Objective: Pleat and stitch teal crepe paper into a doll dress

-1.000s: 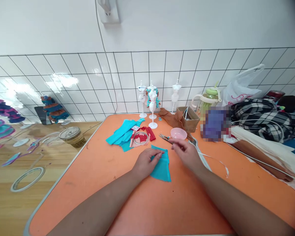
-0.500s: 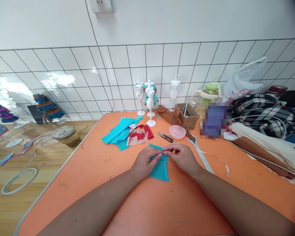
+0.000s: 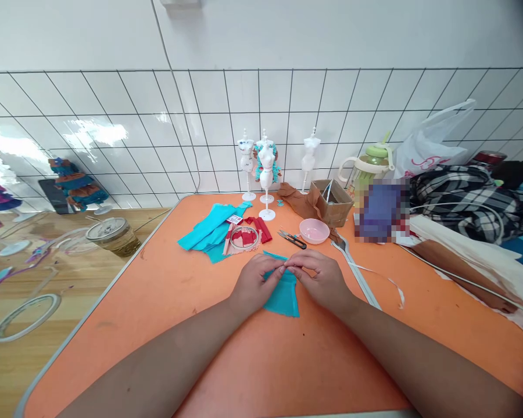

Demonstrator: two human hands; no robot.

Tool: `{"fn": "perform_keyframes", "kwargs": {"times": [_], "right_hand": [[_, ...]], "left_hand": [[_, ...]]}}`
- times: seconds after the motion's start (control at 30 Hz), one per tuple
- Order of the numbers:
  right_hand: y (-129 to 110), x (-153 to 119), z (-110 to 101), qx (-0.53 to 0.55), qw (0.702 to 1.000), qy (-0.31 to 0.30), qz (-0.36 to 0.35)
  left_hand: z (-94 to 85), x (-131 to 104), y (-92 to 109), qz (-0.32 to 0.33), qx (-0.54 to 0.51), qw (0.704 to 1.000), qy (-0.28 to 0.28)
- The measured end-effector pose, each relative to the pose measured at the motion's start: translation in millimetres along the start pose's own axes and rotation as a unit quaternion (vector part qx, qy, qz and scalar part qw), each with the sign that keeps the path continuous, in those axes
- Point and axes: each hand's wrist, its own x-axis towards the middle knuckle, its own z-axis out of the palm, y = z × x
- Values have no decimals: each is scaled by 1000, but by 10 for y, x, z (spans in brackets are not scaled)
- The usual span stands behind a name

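Observation:
A small piece of turquoise fabric (image 3: 283,296) hangs from my fingers over the orange table, its lower edge flaring out. My left hand (image 3: 255,280) pinches its upper part from the left between thumb and forefinger. From the other side, my right hand (image 3: 320,278) pinches at the same spot, fingertips meeting those of the left. Whatever fine item may lie between the fingertips is too small to make out. Just beyond the hands lie black thread snips (image 3: 293,239) and a pink bowl (image 3: 314,231).
Turquoise cloth strips (image 3: 209,229), red fabric (image 3: 261,229) and a clear ring (image 3: 244,238) lie behind left. White mini dress forms (image 3: 267,174) stand near the tiled wall. A cardboard box (image 3: 333,203), zipper (image 3: 357,273) and plaid cloth (image 3: 453,200) are to the right.
The fingertips of both hands have drawn slightly closer together on the turquoise fabric, and the right fingers have lowered a little. The view has shifted slightly.

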Motion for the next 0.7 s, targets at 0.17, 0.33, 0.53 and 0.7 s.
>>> {"fn": "perform_keyframes", "kwargs": {"times": [0.17, 0.33, 0.53, 0.7], "right_hand": [[27, -16, -1, -54, 998, 1, -33], [18, -1, -20, -45, 998, -3, -36], [69, 71, -118, 15, 998, -12, 59], [276, 83, -227, -39, 982, -167, 83]], "left_hand": [[-5, -1, 9, 6, -2, 1000, 10], [-2, -39, 50, 45, 4, 999, 8], [-4, -17, 26, 17, 54, 998, -2], [-45, 17, -15, 59, 137, 986, -80]]}}
